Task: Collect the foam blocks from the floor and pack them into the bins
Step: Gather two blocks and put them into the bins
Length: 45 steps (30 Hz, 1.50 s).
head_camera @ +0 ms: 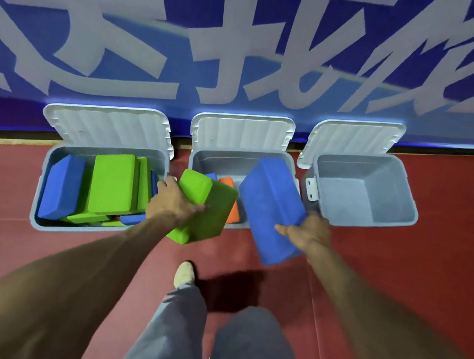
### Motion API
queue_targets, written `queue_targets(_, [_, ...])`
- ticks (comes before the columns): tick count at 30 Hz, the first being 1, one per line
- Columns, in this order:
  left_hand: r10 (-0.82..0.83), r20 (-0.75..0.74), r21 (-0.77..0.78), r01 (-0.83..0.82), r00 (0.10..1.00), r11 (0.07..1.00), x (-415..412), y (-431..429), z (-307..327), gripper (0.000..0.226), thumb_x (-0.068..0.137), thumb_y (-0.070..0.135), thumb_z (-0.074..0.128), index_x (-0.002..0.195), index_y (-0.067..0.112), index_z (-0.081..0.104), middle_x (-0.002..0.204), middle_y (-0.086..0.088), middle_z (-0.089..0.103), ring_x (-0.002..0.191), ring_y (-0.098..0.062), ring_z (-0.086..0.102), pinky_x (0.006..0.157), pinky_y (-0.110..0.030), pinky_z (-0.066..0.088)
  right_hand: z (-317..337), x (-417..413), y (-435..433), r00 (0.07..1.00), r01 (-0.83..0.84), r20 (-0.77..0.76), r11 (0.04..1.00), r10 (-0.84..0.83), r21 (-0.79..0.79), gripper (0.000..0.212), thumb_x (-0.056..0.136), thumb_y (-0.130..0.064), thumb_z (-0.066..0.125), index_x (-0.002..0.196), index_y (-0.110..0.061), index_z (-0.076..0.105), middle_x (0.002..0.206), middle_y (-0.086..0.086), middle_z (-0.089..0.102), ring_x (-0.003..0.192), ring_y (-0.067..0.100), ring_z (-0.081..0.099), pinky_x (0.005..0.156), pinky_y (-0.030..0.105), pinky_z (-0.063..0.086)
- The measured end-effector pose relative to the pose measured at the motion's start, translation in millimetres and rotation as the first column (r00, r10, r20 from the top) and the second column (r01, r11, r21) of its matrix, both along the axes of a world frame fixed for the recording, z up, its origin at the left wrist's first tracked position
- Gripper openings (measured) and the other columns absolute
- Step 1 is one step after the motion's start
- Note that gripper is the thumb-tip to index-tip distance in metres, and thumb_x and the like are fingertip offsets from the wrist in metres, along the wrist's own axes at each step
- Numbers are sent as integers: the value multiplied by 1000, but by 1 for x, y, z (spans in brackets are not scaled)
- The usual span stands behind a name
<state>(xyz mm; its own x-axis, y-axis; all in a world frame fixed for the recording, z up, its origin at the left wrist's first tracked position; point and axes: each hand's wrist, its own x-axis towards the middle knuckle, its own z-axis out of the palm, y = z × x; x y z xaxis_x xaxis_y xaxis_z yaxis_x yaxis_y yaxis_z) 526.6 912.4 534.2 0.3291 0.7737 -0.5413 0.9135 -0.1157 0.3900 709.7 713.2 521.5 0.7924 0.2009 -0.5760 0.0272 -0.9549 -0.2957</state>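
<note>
Three grey bins stand in a row against the wall, lids open. The left bin [39,220] is packed with several green and blue foam blocks. The middle bin [217,158] holds an orange block [230,206] and a bit of a blue one. The right bin [408,198] holds nothing. My left hand [172,200] grips a green foam block [209,215] over the middle bin's front left corner. My right hand [307,233] grips a large blue foam block [268,205], tilted above the middle bin's right side.
The floor [399,280] is dark red matting. A blue wall [127,40] with large pale lettering rises right behind the bins. My legs in grey trousers and one shoe [185,273] stand just in front of the middle bin.
</note>
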Motion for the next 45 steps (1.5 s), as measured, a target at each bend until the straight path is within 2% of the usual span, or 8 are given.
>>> queue_targets(9, [181,-13,-264,-178,983,948,121,52,-52,114,59,58,83,139,1,26,141,-17,34,131,-31,39,105,-39,40,-39,119,73,997,-69,-39,995,67,-69,99,53,-58,84,131,-12,46,132,13,46,120,35,51,94,46,49])
queue_targets(18, [288,-153,-195,-315,945,929,254,64,-234,99,65,50,83,133,1,30,136,-16,38,129,-32,41,102,-40,37,-236,234,99,988,-124,-96,992,122,-24,91,55,-56,84,125,-9,49,124,15,55,111,34,55,92,45,48])
queue_targets(24, [268,-223,-166,-307,937,937,306,55,-334,96,62,62,78,127,7,32,132,-9,39,129,-28,41,98,-45,39,-346,258,106,970,-191,-171,976,172,-104,99,63,-61,78,136,-7,38,134,19,41,122,37,45,95,44,43])
queue_targets(30, [242,-195,-124,-268,951,955,333,57,-398,93,71,60,73,132,4,31,134,-11,36,128,-28,42,98,-41,39,-428,235,104,968,-59,-243,998,63,23,68,73,-31,79,127,-6,47,126,17,44,114,34,48,89,41,45])
queue_targets(32, [177,-194,-174,-211,965,962,332,55,-405,78,83,49,68,133,1,31,135,-14,35,121,-31,47,94,-39,41,-438,224,103,952,30,-306,996,-3,84,35,82,-14,65,115,-12,54,119,12,48,104,31,53,83,34,45])
queue_targets(36, [160,-194,-261,-209,968,942,324,48,-397,53,92,34,57,131,4,38,136,-15,36,115,-33,51,87,-35,41,-432,209,97,924,14,-383,997,16,75,41,87,-10,59,128,-8,55,130,13,54,115,30,55,98,36,43])
queue_targets(41, [81,-148,-349,-129,986,928,313,49,-352,35,91,29,55,120,10,50,120,-11,57,98,-25,59,61,-26,39,-379,213,92,911,33,-412,997,-1,71,36,88,-13,56,123,-9,58,125,11,60,112,28,56,90,28,40])
queue_targets(45, [57,-35,-421,-66,998,905,307,53,-293,13,91,25,56,100,16,55,102,-9,65,95,-27,64,72,-29,47,-319,208,96,921,55,-389,993,-8,108,37,85,-20,58,121,-11,60,122,8,62,111,25,57,77,21,35])
